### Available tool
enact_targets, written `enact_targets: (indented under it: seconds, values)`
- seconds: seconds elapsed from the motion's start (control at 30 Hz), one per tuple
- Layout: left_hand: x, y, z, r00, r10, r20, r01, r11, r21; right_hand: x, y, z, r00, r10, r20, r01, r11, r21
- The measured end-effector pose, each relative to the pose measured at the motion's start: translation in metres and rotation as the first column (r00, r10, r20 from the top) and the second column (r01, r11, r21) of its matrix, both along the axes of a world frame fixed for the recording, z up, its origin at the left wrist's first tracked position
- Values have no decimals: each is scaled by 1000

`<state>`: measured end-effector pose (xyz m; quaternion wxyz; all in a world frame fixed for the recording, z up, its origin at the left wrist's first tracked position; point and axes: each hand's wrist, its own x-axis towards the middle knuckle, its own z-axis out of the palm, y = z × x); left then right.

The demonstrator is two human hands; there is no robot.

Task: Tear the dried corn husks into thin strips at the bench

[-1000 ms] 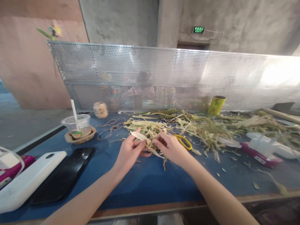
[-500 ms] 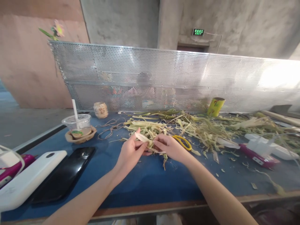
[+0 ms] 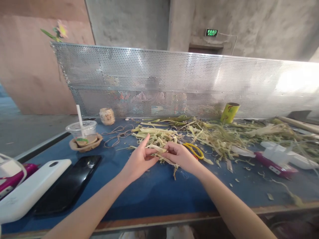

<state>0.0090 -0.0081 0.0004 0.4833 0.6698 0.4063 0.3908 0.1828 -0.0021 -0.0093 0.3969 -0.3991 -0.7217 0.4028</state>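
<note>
A pale dried husk strip (image 3: 157, 148) lies between my two hands, low over a pile of shredded husk. My left hand (image 3: 139, 161) pinches its left part, index finger raised and thumb stretched toward the other hand. From the right, my right hand (image 3: 180, 156) grips the strip's other end with thumb and fingertips; the fingers partly hide that end. Below the hands, a thin dry sprig (image 3: 175, 173) hangs over the blue tabletop. Just beyond my right hand lie scissors with yellow handles (image 3: 198, 152), their blades hidden.
Husk heaps (image 3: 211, 136) spread across the back right, near a yellow-green can (image 3: 230, 113). To the left are a lidded cup (image 3: 83, 134), looped string (image 3: 118, 135), a black phone (image 3: 69, 186) and a white power bank (image 3: 35, 189). A perforated metal screen (image 3: 119, 73) closes off the back.
The husk strip has tilted flatter between my hands. My left fingers have shifted, with the index finger lifted away and the thumb straighter. My right hand stays almost in place.
</note>
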Motion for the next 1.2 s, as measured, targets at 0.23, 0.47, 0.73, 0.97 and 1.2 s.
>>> enact_targets:
  seconds: [0.23,0.47,0.73,0.97,1.2]
  values:
    - [-1,-3,4,968,214,-132,-186,962,199,1,1,3,981,-12,-196,8,1000,-20]
    - [-7,-2,6,957,252,-146,-208,943,261,7,1,9,949,-43,-314,47,999,5]
    - [-5,-5,10,999,7,-40,-4,998,69,2,2,7,958,6,-288,-7,1000,-3]
    - [-3,-3,12,991,11,131,-21,997,76,0,1,3,953,126,-275,-142,989,-40]
    - [-4,-6,15,990,26,140,-27,1000,4,6,-2,13,924,23,-381,-50,997,-61]
